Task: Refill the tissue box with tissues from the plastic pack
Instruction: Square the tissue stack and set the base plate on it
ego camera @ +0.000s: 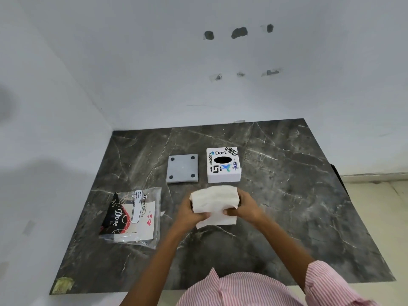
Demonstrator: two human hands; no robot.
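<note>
Stack of white tissues [215,203] held above the middle of the dark marbled surface [298,195], clamped between both hands: left hand [191,212] on its left side, right hand [242,206] on its right, thumbs pressed on the near part. One sheet hangs loose below the stack. Tissue box [223,165], white with stickers and a dark oval opening on top, stands just behind the stack, toward the far edge. Grey square plate [182,168] with four dark dots lies flat just left of the box. Plastic pack [132,217] lies flat near the left edge, well apart from the hands. Striped pink sleeve [331,281] at the near right.
</note>
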